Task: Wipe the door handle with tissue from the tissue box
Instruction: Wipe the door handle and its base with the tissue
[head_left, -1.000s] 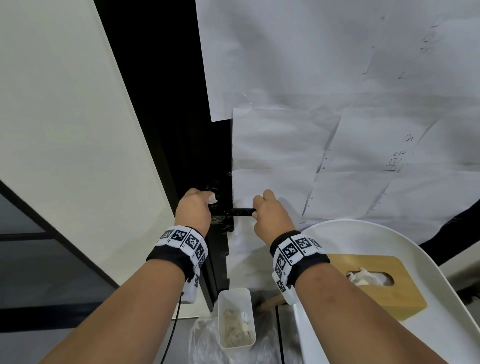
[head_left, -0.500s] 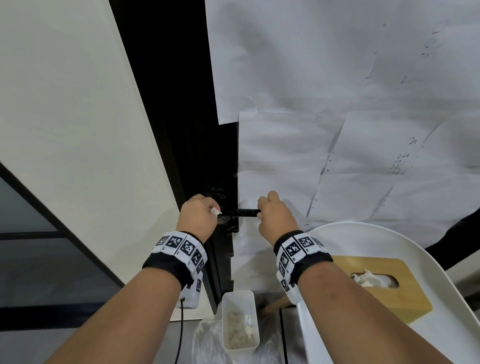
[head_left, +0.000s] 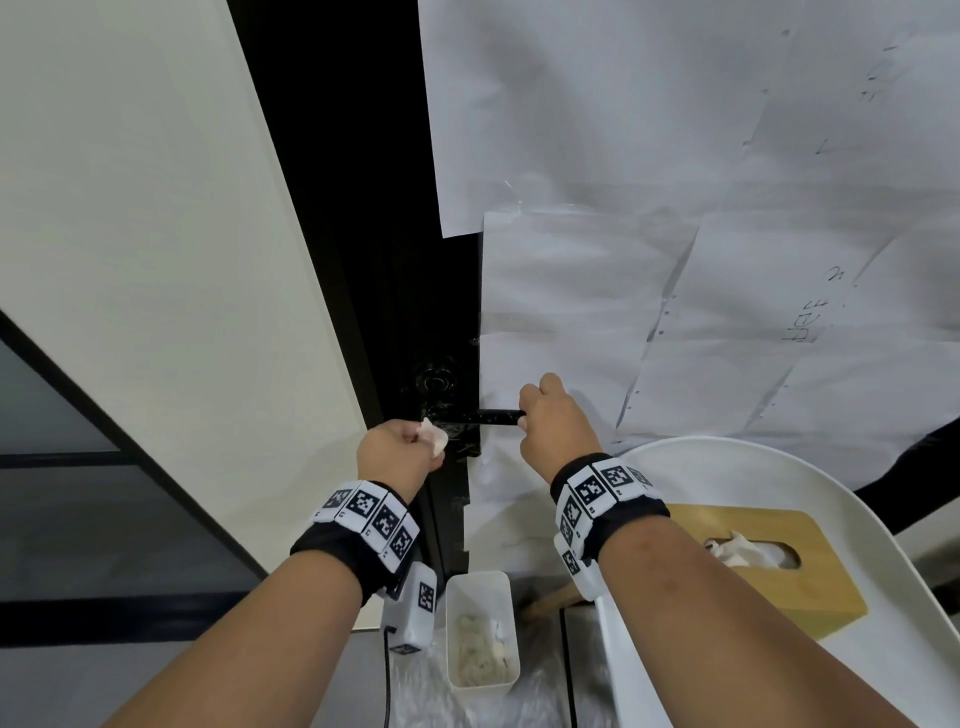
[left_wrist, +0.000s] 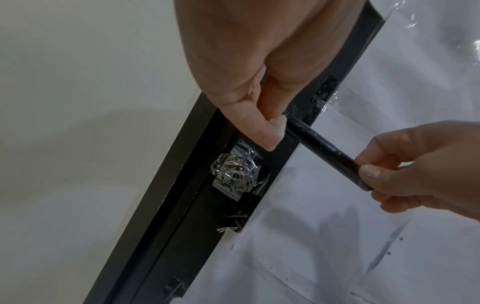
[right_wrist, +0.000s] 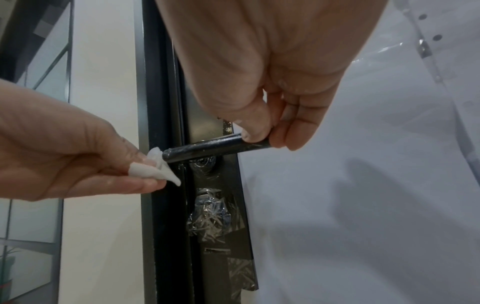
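Head view, contents by container. Tissue box (head_left: 769, 566): rectangular, light wood finish, oval slot on top with a crumpled white tissue poking out; it lies on a white, smooth, round-edged tray (head_left: 857, 509) at lower right. Small white plastic bin (head_left: 482, 631): rectangular, open-topped, standing on the floor below the handle, holding pale crumpled scraps; what the scraps are cannot be told.

Door handle (head_left: 500, 417): black cylindrical lever, matte with pale scuffs, projecting level from a black plate on the dark door edge (left_wrist: 166, 216). Crinkled clear plastic film (right_wrist: 210, 214) is wrapped over the fitting just beside the lever on the plate.

Right hand (head_left: 558, 426): closed on the lever's free end, thumb on top and fingers (right_wrist: 296, 131) curled beneath, seen plainly from the right wrist.

Left hand (head_left: 396, 457): fingers curled, pinching a small wad of tissue (right_wrist: 158, 166), white, soft, twisted to a point. The wad touches the lever's pivot end, against the plate; the left-wrist view shows a sliver of it (left_wrist: 279, 125) between thumb and lever.

Door face: covered by large white paper sheets (head_left: 675, 208), creased, overlapping, some with punched holes and faint handwriting, taped with clear glossy tape. Wall (head_left: 156, 260) left of the door: plain off-white, smooth.

Both wrists carry black bands with white blocks printed in black square markers (head_left: 374, 512).
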